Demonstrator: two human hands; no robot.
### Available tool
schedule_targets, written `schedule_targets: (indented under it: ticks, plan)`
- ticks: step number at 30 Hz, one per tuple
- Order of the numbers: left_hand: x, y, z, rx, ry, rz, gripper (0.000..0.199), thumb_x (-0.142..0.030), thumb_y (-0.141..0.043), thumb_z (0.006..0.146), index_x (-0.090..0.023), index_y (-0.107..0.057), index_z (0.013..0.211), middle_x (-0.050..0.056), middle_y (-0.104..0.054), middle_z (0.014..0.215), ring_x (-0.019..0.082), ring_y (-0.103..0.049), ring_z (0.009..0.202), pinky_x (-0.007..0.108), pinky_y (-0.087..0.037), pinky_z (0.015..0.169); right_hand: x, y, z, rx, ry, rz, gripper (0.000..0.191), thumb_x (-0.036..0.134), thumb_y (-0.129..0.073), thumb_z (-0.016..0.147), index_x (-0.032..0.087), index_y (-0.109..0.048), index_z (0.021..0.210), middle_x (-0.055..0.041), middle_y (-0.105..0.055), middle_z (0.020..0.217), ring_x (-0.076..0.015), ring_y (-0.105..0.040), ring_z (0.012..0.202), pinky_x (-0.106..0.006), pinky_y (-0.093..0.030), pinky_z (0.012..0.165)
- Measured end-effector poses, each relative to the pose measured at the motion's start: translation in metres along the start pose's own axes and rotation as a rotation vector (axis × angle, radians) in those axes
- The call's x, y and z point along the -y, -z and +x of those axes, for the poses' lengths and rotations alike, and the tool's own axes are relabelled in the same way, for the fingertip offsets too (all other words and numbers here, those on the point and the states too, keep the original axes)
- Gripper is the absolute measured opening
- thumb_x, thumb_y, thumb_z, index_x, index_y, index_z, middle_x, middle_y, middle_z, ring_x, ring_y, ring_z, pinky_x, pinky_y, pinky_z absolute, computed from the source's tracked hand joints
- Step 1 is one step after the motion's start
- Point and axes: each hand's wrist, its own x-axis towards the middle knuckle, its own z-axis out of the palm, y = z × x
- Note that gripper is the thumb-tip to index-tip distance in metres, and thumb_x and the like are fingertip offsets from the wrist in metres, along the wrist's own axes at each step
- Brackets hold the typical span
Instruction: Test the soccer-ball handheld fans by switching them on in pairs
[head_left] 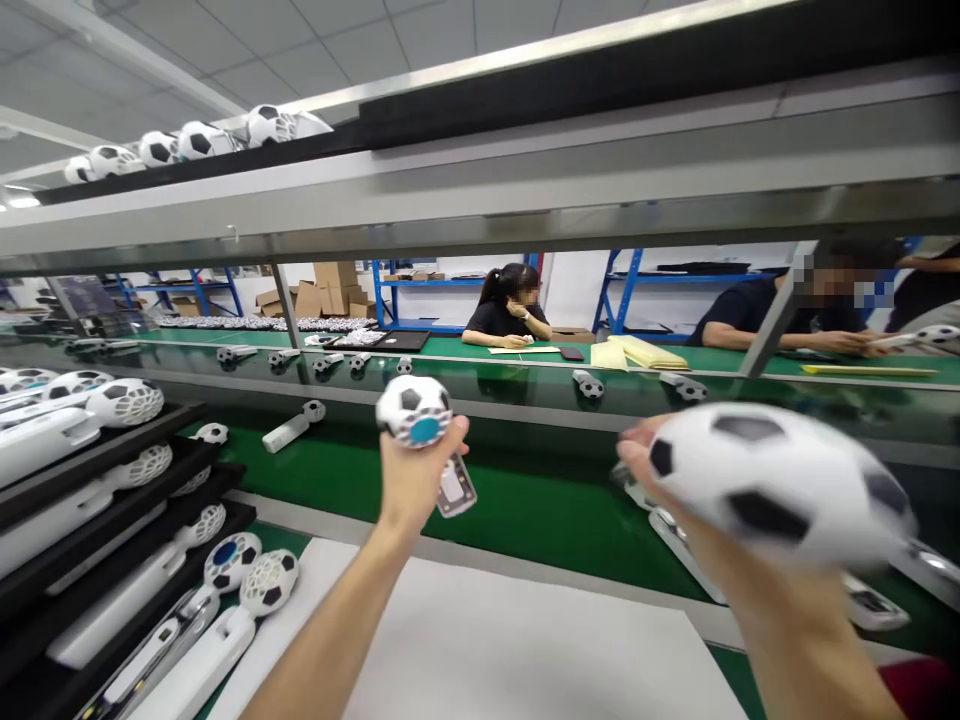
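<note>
My left hand (pixel 409 485) is closed around the neck of a handheld fan (pixel 411 408) with a white-and-black soccer-ball head. A round blue part shows on the head, and the handle's open inside shows below my fingers. On the right, a larger-looking, blurred soccer-ball fan head (pixel 772 485) is close to the camera. My right hand (pixel 643 450) is closed on it from behind, with most of the fingers hidden. Beneath the right hand, parts of white fan handles (pixel 686 555) lie at the belt's near edge.
A green conveyor belt (pixel 525 500) runs across, carrying several fans, one (pixel 292 430) on the left. Black trays (pixel 172 450) of fans are stacked at left. White paper (pixel 540 640) lies in front. A metal shelf (pixel 525 200) hangs overhead. Two people (pixel 506 315) sit opposite.
</note>
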Motion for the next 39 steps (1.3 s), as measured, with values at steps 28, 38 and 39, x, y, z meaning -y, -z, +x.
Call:
schedule_targets:
  ticks: [28,38,39]
  plan:
    - [0.167,0.015,0.012,0.340,-0.068,1.412,0.030,-0.031,-0.057,0.091,-0.021,-0.067,0.117,0.014,-0.038,0.153,0.042,-0.049,0.122,0.062,-0.040,0.097,-0.192,0.032,0.018,0.097,-0.422,-1.262,0.048,0.046,-0.051,0.087,0.003,-0.071,0.093,-0.0296,-0.061,0.111,-0.0449,-0.056,0.109,-0.051,-0.044,0.091]
    - [0.170,0.007,0.024,0.460,-0.082,1.366,0.047,-0.029,-0.058,0.090,-0.034,-0.052,0.137,0.011,-0.033,0.155,0.039,-0.047,0.126,0.057,-0.036,0.102,-0.147,0.009,0.027,0.085,-0.211,-1.185,0.044,0.031,-0.049,0.086,0.014,-0.063,0.124,-0.0167,-0.051,0.130,-0.0354,-0.050,0.120,-0.045,-0.039,0.104]
    - [0.170,0.005,0.024,0.441,-0.063,1.340,0.043,-0.030,-0.058,0.090,-0.031,-0.055,0.133,0.012,-0.035,0.152,0.039,-0.047,0.126,0.057,-0.036,0.103,-0.141,0.007,0.028,0.089,-0.194,-1.147,0.043,0.031,-0.050,0.085,0.014,-0.063,0.123,-0.0155,-0.051,0.130,-0.0335,-0.051,0.120,-0.043,-0.039,0.105]
